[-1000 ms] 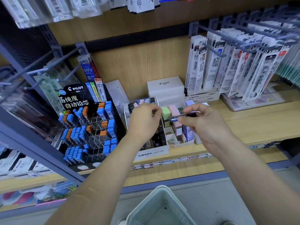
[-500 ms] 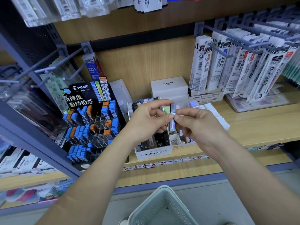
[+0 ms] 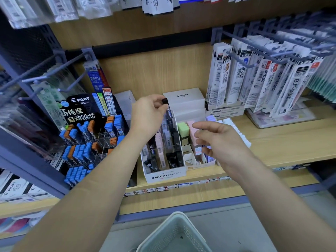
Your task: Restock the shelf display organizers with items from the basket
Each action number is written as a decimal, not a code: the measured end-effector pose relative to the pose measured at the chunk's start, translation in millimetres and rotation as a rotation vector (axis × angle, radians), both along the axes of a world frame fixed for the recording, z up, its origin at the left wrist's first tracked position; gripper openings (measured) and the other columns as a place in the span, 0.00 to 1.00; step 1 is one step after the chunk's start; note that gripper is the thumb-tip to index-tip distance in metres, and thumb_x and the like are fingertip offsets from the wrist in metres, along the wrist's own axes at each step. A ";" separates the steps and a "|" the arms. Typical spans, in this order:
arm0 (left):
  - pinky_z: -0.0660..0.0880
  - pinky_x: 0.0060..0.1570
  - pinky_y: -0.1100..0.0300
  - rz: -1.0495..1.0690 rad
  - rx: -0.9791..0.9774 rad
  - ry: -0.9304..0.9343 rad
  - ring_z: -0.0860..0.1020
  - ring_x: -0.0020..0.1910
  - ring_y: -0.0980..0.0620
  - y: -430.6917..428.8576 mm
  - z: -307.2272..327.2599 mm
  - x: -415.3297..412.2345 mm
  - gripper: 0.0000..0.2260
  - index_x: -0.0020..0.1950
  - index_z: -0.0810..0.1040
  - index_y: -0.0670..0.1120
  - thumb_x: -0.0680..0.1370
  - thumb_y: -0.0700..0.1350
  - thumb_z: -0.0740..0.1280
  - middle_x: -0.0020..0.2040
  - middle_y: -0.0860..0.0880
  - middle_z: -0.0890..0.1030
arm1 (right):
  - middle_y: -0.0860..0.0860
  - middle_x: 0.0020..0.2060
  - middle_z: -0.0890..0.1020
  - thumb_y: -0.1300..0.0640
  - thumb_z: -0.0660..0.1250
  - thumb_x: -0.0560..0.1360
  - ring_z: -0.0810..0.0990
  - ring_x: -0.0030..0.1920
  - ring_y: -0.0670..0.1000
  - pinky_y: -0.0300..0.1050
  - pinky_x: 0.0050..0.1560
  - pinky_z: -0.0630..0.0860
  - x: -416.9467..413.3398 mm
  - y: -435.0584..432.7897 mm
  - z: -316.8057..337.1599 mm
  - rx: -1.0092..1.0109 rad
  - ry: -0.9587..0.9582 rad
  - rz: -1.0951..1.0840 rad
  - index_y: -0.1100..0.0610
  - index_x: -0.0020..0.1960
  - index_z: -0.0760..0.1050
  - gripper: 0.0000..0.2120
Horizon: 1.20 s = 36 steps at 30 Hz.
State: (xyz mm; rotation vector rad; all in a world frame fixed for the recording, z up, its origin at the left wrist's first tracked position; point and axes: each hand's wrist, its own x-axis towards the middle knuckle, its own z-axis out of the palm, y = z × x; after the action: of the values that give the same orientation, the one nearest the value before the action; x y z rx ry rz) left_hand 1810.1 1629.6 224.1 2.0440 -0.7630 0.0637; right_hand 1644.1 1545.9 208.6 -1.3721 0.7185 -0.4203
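My left hand pinches a slim lead case by its black cap, holding it upright over the back row of the white MONO graph organizer. That organizer holds several black, pink and clear lead cases in compartments. My right hand hovers just right of it, fingers loosely curled, in front of a second organizer with green and pink erasers; whether it holds something small I cannot tell. The pale green mesh basket sits below at the bottom edge.
A black PILOT lead display with blue and orange cases stands at the left. White PILOT boxes are stacked behind the organizers. Refill packs hang from hooks at the right, above the wooden shelf.
The lead case passed from between both hands to my left hand alone, which rose to the organizer's back row. My right hand let go and drew away rightward and down.
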 end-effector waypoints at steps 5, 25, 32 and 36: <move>0.72 0.49 0.67 -0.023 0.164 -0.140 0.80 0.48 0.53 -9.7 -16.8 3.3 0.09 0.57 0.83 0.46 0.78 0.44 0.67 0.49 0.49 0.84 | 0.52 0.40 0.78 0.64 0.65 0.78 0.75 0.40 0.49 0.34 0.32 0.72 -3.2 -4.1 1.7 0.028 -0.013 -0.012 0.53 0.51 0.81 0.09; 0.72 0.42 0.62 -0.009 0.239 -0.257 0.77 0.41 0.54 14.7 -18.3 -4.0 0.05 0.47 0.84 0.49 0.76 0.45 0.68 0.37 0.56 0.77 | 0.51 0.39 0.82 0.66 0.65 0.76 0.79 0.37 0.46 0.37 0.35 0.72 -12.9 -6.8 3.2 0.039 0.018 -0.005 0.56 0.52 0.82 0.10; 0.76 0.43 0.60 -0.143 0.620 -0.140 0.78 0.37 0.59 62.8 -16.4 -12.1 0.02 0.41 0.84 0.50 0.74 0.45 0.72 0.33 0.59 0.79 | 0.52 0.39 0.82 0.66 0.65 0.76 0.78 0.38 0.49 0.38 0.35 0.72 -13.3 0.4 4.1 0.022 0.022 0.028 0.54 0.48 0.82 0.10; 0.77 0.44 0.57 -0.184 0.780 -0.170 0.79 0.43 0.54 77.2 -35.7 -15.7 0.06 0.50 0.83 0.52 0.74 0.50 0.72 0.40 0.55 0.80 | 0.53 0.37 0.82 0.66 0.65 0.76 0.78 0.37 0.49 0.38 0.35 0.72 -11.2 6.0 1.7 0.004 0.042 0.047 0.54 0.48 0.82 0.10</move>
State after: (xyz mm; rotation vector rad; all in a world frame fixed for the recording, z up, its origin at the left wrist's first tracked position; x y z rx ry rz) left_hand 1794.4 1706.9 188.3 2.7058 -1.2140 -0.1986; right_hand 1633.0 1551.9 210.4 -1.3952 0.7199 -0.3537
